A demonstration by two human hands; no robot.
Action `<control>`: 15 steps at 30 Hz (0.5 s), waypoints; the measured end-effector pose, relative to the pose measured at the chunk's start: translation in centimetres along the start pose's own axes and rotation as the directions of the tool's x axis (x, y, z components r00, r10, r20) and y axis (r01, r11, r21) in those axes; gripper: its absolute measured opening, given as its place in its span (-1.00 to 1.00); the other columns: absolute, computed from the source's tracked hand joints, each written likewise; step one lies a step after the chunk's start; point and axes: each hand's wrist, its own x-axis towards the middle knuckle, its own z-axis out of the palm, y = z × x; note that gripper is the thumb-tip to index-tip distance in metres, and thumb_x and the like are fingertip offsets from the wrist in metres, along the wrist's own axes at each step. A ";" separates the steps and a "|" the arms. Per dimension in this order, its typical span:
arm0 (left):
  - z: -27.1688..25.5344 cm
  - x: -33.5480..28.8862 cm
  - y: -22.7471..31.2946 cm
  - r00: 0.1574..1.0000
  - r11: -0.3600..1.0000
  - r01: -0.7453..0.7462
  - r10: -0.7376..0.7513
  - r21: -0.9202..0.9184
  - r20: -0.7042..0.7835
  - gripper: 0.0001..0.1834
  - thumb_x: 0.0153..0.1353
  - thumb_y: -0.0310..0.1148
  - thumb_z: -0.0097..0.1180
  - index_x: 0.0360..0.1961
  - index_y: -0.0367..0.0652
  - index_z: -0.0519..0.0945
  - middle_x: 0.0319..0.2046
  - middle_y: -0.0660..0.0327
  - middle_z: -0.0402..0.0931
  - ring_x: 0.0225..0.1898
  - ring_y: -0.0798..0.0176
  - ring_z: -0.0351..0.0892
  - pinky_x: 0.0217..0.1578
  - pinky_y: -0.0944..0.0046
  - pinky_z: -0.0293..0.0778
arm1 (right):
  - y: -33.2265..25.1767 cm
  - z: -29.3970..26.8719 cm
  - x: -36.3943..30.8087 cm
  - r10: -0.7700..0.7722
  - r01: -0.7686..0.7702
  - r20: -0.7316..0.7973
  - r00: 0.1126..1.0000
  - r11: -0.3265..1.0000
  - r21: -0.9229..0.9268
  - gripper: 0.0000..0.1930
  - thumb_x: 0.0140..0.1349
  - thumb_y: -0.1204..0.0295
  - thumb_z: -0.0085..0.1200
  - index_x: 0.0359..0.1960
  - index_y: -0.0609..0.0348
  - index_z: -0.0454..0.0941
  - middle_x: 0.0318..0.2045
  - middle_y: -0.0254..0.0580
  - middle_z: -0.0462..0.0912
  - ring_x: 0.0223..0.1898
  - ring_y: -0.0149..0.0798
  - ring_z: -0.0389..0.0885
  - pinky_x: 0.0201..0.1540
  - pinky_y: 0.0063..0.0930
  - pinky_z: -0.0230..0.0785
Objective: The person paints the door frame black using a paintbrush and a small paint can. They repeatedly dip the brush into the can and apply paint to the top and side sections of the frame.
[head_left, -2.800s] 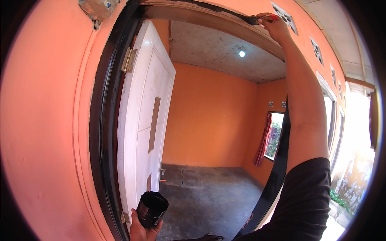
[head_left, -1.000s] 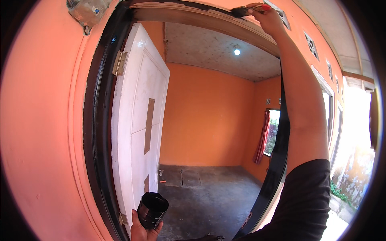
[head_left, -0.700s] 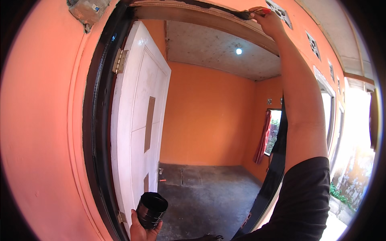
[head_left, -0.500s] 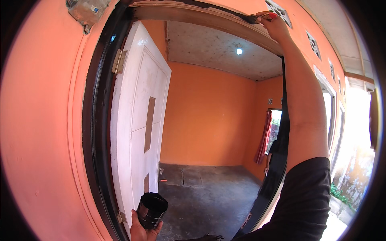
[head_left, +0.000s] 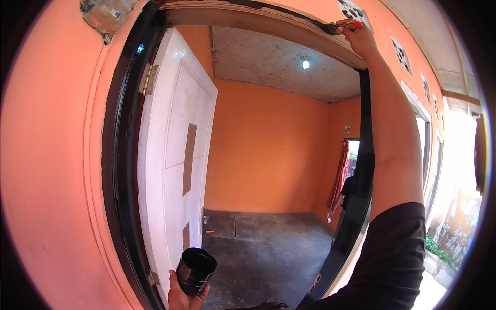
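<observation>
Raised high at the upper right, my right hand (head_left: 356,37) is closed around the red handle of a paintbrush (head_left: 330,28). Its dark bristles touch the top beam of the door frame (head_left: 248,30). Black paint runs along the upper edge of that beam, while its lower part shows bare brown. Down at the bottom, my left hand (head_left: 187,298) grips a black cup-like can (head_left: 196,271) by its lower part. The can is upright with its mouth facing up; its inside looks dark. Both side posts of the frame (head_left: 118,170) are glossy black.
A white door (head_left: 175,139) stands swung inward on hinges (head_left: 148,79) at the left. Through the doorway lie a dark floor (head_left: 258,258) and an orange wall (head_left: 263,150). Another person (head_left: 345,199) stands partly hidden behind the right post. An electric meter box (head_left: 108,15) hangs at upper left.
My right hand and the brush have moved slightly right along the top beam. The view has shifted a little, and more of the other person shows. The can stays in my left hand.
</observation>
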 end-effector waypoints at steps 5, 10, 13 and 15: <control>-0.1 -0.7 -0.6 1.000 1.000 -0.025 0.024 -0.017 -0.020 -0.48 0.45 0.14 -0.26 0.00 -0.06 0.50 -0.23 0.17 0.60 -0.23 0.13 0.60 -0.19 0.12 0.59 | -2.2 -0.6 -2.4 -0.035 0.035 -0.014 0.999 0.998 0.059 -0.75 0.24 0.24 0.17 -0.08 -0.03 0.69 -0.37 -0.31 0.69 -0.37 -0.36 0.56 -0.25 -0.43 0.41; 0.7 -1.9 -0.9 0.999 1.000 -0.005 0.004 -0.030 -0.047 -0.46 0.45 0.14 -0.24 0.01 -0.10 0.49 -0.22 0.15 0.59 -0.19 0.11 0.59 -0.13 0.09 0.57 | -1.8 -4.4 -3.9 0.060 -0.060 -0.038 0.997 0.998 0.014 -0.72 0.23 0.17 0.11 -0.09 -0.07 0.69 -0.19 -0.19 0.72 -0.11 -0.11 0.66 -0.03 -0.28 0.43; 0.5 -2.6 -1.5 1.000 1.000 -0.018 0.018 -0.015 -0.023 -0.46 0.45 0.14 -0.24 0.01 -0.11 0.50 -0.18 0.14 0.59 -0.16 0.12 0.58 -0.10 0.08 0.56 | -1.0 -5.8 -5.5 0.003 0.004 -0.105 0.994 0.998 0.063 -0.70 0.24 0.16 0.10 -0.08 -0.04 0.68 -0.17 -0.19 0.71 -0.08 -0.12 0.65 -0.01 -0.30 0.42; 0.4 -3.1 -2.0 1.000 0.999 -0.020 0.019 -0.029 -0.024 -0.46 0.45 0.14 -0.24 0.02 -0.10 0.50 -0.15 0.14 0.59 -0.14 0.12 0.58 -0.10 0.07 0.55 | -0.6 -6.2 -7.1 -0.007 0.030 -0.157 0.988 0.988 0.148 -0.70 0.25 0.15 0.10 -0.10 -0.01 0.69 -0.17 -0.16 0.72 -0.09 -0.13 0.66 -0.01 -0.31 0.43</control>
